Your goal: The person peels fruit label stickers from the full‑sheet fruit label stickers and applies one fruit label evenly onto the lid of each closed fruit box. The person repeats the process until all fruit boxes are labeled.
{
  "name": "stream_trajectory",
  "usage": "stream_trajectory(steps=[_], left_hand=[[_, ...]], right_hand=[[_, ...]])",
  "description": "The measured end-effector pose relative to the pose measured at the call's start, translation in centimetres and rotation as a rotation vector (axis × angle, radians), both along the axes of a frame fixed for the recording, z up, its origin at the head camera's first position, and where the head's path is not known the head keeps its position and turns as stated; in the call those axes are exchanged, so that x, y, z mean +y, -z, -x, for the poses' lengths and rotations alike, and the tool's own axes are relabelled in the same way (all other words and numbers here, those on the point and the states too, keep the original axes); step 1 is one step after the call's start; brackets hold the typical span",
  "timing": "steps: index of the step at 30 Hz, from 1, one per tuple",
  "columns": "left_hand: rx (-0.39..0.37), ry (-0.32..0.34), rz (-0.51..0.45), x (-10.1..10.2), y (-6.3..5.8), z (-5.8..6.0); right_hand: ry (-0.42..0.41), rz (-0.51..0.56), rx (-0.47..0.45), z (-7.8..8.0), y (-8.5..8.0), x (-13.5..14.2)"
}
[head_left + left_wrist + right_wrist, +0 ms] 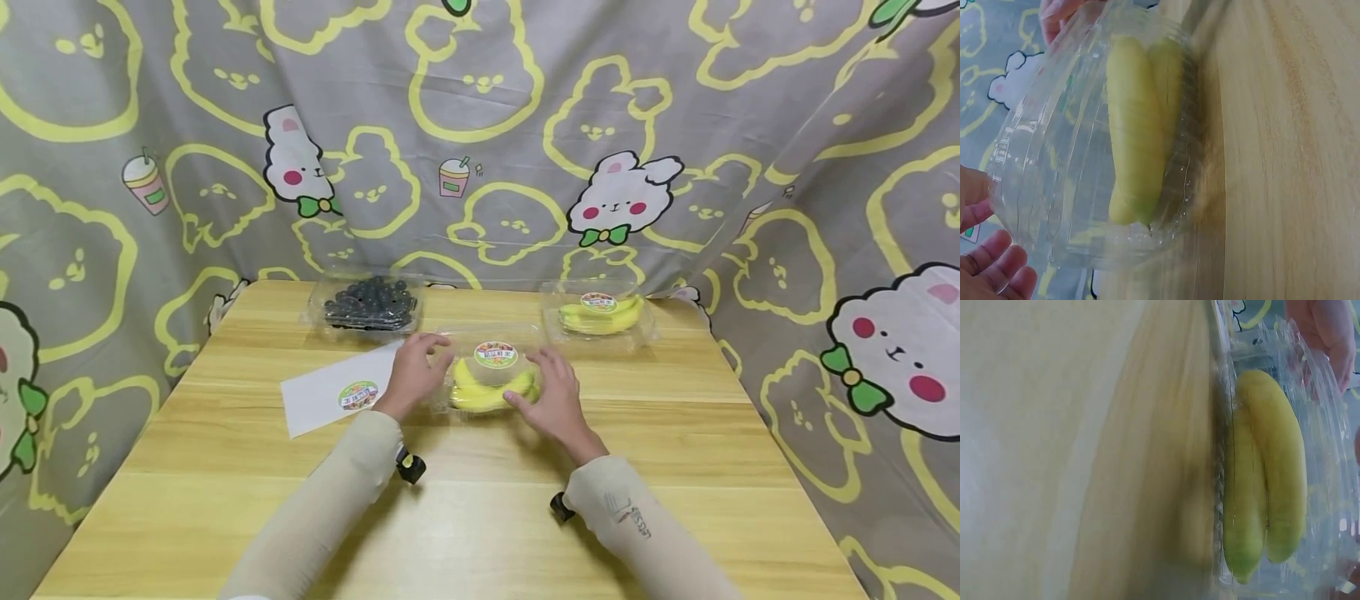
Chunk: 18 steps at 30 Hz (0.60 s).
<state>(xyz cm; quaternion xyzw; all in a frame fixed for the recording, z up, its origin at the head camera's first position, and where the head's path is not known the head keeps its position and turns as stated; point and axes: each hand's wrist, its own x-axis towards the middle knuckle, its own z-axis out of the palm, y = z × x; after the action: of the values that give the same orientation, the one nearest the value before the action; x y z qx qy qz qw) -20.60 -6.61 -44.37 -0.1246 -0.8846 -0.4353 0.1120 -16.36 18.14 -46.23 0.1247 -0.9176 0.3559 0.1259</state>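
We had the clear box (521,335) mid-table, on the wood table top (480,517), btwn the two hands. L hand (420,371) was at its left end, fingers loosely bent, not clamped; R hand (553,400) spanned the right end, thumb and fingers spread wide. Exact contact we couldn't tell.

Main risk, we reckoned: lid popping up, b/c we couldn't confirm it was latched. The plastic looked thin, so a hard squeeze prob. would've buckled the wall; an uneven push might've skewed the box or rolled the bananas (480,396) inside. We also judged the white sheet (311,408) at risk: it lay right by L hand, w/ a loose label (358,395) on it, and a careless wrist could've dragged both.

Orientation: the box's long axis ran L–R, approx. parallel to the table's back edge, lid sticker (496,354) facing up and toward us. Bananas lay along the same axis; both ends looked greenish in the wrist views, so we couldn't tell which was the stem end.
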Motion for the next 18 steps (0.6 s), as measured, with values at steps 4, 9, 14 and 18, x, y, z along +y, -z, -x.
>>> stream_trajectory(steps=[4,9,14,18], left_hand=[[0.001,-0.054,-0.004,-0.9,0.2,0.2],[-0.139,-0.108,0.098,-2.6,0.2,0.3],[-0.315,-0.131,0.275,-4.3,0.3,0.4],[-0.467,-0.178,0.382,-5.3,0.5,0.4]], right_hand=[[-0.003,-0.029,-0.002,-0.4,0.0,-0.2],[-0.001,-0.043,-0.010,-0.5,-0.2,-0.5],[0.011,-0.059,-0.021,-0.6,-0.2,-0.5],[0.019,-0.061,-0.020,-0.6,-0.1,-0.5]])
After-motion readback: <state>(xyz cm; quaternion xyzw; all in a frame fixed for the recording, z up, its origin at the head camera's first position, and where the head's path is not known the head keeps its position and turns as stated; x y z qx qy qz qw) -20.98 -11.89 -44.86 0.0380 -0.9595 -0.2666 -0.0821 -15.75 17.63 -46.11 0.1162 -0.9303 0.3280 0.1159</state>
